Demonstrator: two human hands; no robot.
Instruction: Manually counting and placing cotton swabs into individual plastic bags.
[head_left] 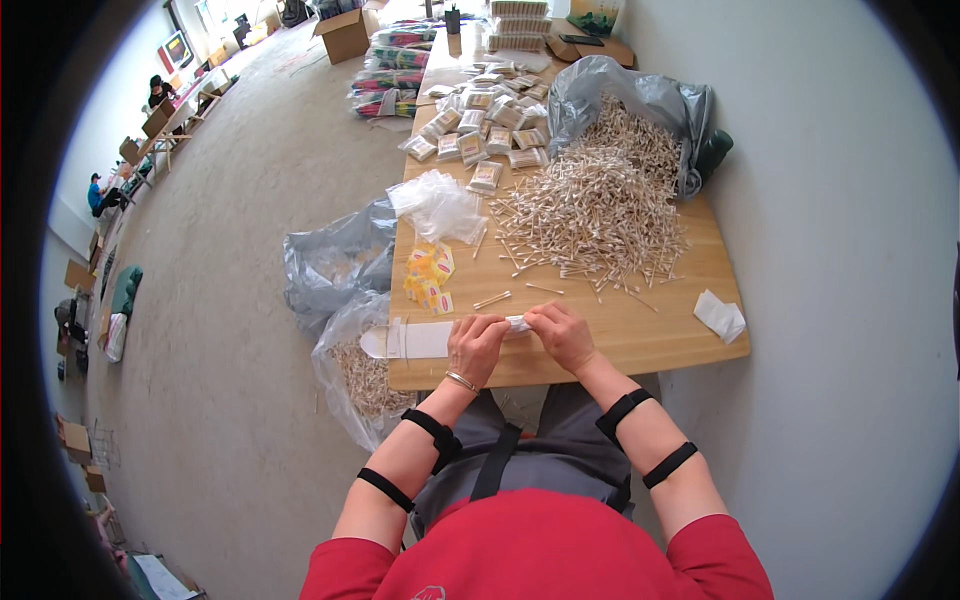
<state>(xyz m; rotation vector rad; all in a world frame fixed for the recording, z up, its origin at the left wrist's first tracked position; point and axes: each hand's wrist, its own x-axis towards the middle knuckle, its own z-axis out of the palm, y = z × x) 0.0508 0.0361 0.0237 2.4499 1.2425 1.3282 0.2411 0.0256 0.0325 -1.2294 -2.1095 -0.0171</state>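
Observation:
My left hand and my right hand meet close together at the table's near edge. Between them is a small whitish packet, which looks like a clear bag with cotton swabs inside; the fingers cover most of it. Both hands are closed, pinching its two ends. Under and left of my left hand lies a long white strip-shaped board with a rounded end. Just beyond the hands are loose cotton swabs, yellow-and-white printed cards and a stack of clear plastic bags.
A big heap of cotton swabs spills from a grey plastic bag. Filled packets cover the far table. A crumpled white tissue lies at the right corner. Bags of swabs hang at the left edge; a wall stands right.

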